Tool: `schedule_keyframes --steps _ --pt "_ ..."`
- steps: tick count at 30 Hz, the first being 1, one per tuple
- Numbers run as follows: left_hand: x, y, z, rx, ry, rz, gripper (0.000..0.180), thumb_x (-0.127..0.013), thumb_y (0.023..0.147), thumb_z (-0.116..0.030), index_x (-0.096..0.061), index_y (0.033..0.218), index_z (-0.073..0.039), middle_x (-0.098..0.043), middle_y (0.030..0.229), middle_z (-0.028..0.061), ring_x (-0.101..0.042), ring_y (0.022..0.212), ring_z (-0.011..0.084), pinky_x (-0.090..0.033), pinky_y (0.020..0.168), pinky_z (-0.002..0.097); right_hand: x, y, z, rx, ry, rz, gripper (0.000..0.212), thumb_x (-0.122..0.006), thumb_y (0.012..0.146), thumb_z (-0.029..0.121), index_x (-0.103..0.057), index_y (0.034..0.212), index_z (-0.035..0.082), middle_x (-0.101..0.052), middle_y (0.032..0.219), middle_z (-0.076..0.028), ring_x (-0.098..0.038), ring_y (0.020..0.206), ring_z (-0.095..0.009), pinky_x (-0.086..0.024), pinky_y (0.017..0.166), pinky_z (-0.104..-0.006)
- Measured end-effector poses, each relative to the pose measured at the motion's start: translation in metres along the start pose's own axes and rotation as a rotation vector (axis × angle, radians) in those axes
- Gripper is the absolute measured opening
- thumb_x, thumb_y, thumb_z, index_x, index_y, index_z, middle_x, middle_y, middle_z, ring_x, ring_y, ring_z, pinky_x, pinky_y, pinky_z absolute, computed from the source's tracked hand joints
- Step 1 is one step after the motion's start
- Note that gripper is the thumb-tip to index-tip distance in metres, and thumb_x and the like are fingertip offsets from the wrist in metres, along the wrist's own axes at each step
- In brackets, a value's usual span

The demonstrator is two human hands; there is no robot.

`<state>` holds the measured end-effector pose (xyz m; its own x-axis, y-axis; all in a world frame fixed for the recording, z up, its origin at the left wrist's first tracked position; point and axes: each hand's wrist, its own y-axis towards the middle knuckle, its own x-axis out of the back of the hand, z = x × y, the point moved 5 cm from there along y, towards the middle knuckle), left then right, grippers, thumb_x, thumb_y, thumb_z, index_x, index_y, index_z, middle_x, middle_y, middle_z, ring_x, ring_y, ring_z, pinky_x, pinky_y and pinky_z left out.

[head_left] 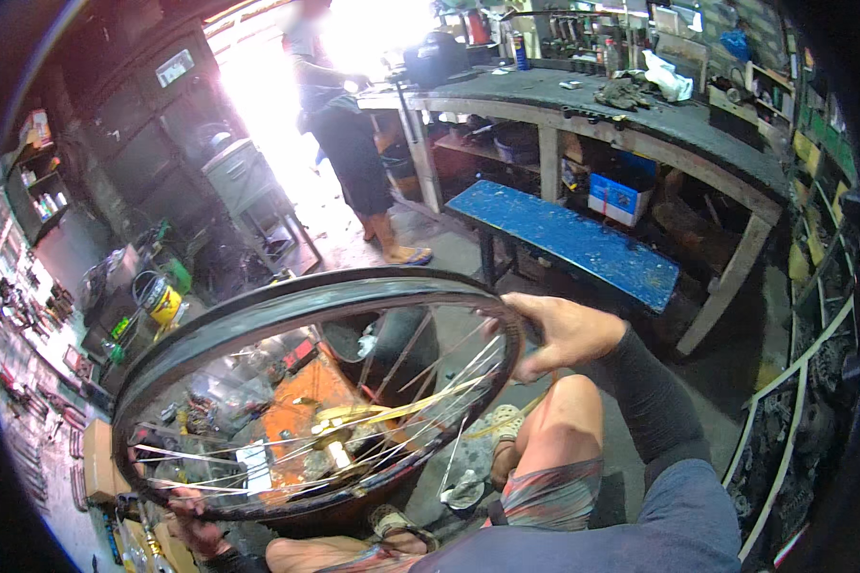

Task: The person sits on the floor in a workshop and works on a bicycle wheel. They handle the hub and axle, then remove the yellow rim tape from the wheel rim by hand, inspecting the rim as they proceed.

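Observation:
A black wheel rim (301,304) is held tilted in front of me, with thin metal spokes running to a gold-coloured hub (335,453). Some spokes cross at uneven angles, and one sticks out below the rim on the right. My right hand (571,332) grips the rim's right edge, fingers partly hidden behind it. At the lower left, my left hand (197,525) closes on the near edge of the rim. Seen through the spokes, an orange work surface (308,406) carries a red-and-black item and several small tools and parts.
A blue bench (569,239) stands ahead, before a long workbench (545,103) with cloths and bottles. Another person (344,143) stands by the bright doorway. A metal cabinet (244,181) and yellow bucket (158,298) are at left. Shelving (791,411) lines the right side.

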<state>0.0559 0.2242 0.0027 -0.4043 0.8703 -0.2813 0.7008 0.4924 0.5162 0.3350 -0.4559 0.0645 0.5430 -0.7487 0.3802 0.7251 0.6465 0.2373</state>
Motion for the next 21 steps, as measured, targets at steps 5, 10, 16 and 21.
schedule_keyframes --steps 5,10,16,21 --pt "-0.034 -0.018 0.017 0.103 0.128 0.096 0.058 -0.088 0.101 -0.043 -0.062 0.134 -0.003 -0.066 0.108 0.0031 -0.063 0.093 0.0137 -0.051 0.084 0.0303 -0.007 0.017 0.015 0.065 -0.127 -0.118 0.027 -0.091 0.096 0.012 -0.072 0.112 0.001 -0.076 0.096 -0.008 -0.069 0.091 -0.014 -0.058 0.082 -0.0381" --pt "-0.099 -0.028 -0.021 0.011 0.527 0.099 0.099 -0.091 0.087 -0.071 -0.061 0.148 0.001 -0.068 0.139 0.0117 -0.065 0.131 0.0259 -0.051 0.112 0.0433 -0.052 0.038 0.064 0.175 -0.244 0.021 0.027 -0.093 0.090 0.011 -0.075 0.109 0.000 -0.077 0.091 -0.020 -0.076 0.082 -0.025 -0.058 0.077 -0.0426" --pt "-0.288 -0.033 -0.031 -0.027 1.029 0.686 0.067 -0.101 0.077 -0.040 -0.077 0.127 -0.002 -0.081 0.117 0.0177 -0.079 0.110 0.0294 -0.058 0.100 0.0422 -0.136 0.053 0.060 0.274 -0.483 0.199 0.028 -0.089 0.088 0.020 -0.074 0.102 0.001 -0.076 0.091 -0.024 -0.076 0.091 -0.047 -0.059 0.078 -0.0527" --pt "-0.277 -0.038 0.010 -0.085 1.000 0.539 0.033 -0.102 0.077 -0.015 -0.083 0.102 -0.002 -0.082 0.088 0.0155 -0.081 0.078 0.0286 -0.062 0.073 0.0368 -0.120 0.058 0.036 0.298 -0.299 0.318 0.038 -0.087 0.096 0.014 -0.078 0.129 0.000 -0.080 0.112 -0.025 -0.080 0.100 -0.039 -0.062 0.089 -0.0455"
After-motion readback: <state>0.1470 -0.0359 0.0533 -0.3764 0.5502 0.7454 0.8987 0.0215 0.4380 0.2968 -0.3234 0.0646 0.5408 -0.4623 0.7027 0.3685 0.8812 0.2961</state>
